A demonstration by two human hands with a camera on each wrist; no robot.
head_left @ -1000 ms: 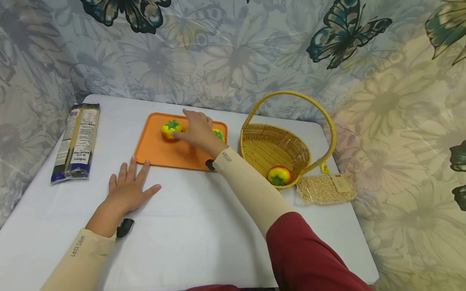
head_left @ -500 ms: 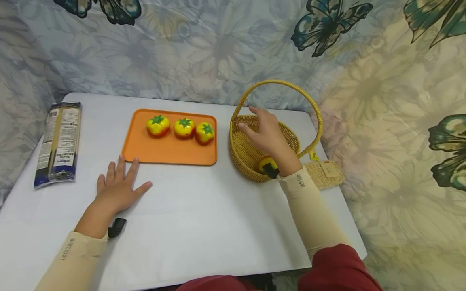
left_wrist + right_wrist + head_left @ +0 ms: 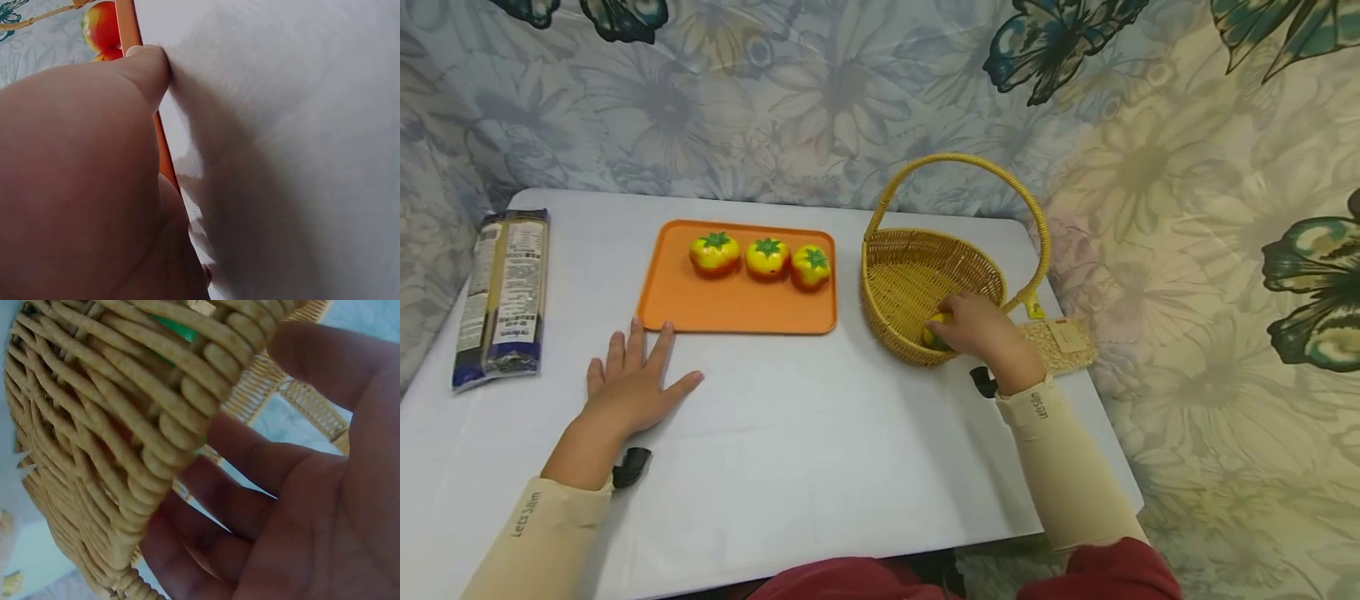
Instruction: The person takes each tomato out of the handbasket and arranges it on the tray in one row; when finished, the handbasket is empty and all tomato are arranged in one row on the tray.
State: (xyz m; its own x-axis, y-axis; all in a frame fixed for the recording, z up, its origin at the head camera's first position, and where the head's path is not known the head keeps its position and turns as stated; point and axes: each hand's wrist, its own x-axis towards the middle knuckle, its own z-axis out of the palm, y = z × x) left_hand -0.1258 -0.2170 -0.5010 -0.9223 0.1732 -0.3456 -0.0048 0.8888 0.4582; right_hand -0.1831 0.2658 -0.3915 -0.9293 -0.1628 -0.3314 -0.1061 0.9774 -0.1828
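My right hand [image 3: 985, 329] reaches over the near right rim of a yellow wicker basket [image 3: 898, 250], fingers curled on a yellow, red and green toy tomato [image 3: 935, 332] inside. In the right wrist view, the basket's woven wall [image 3: 119, 431] hides most of that tomato, and the fingers bend over the rim. Flat on the white table lies my left hand [image 3: 628, 400], fingers spread, tips at the near left edge of an orange tray [image 3: 730, 315]. Three toy tomatoes sit along the tray: left [image 3: 715, 254], middle [image 3: 767, 259] and right [image 3: 810, 268].
Two long plastic packs of what looks like dried noodles [image 3: 501, 292] lie at the table's left side. A clear bag of pale grains [image 3: 1063, 346] lies right of the basket. The tall basket handle [image 3: 966, 158] arches above it. Patterned cloth [image 3: 820, 108] hangs behind.
My right hand has moved from above the tray to the basket, then lowered onto the tomato there. The left hand stays put on the table. The head view has shifted slightly.
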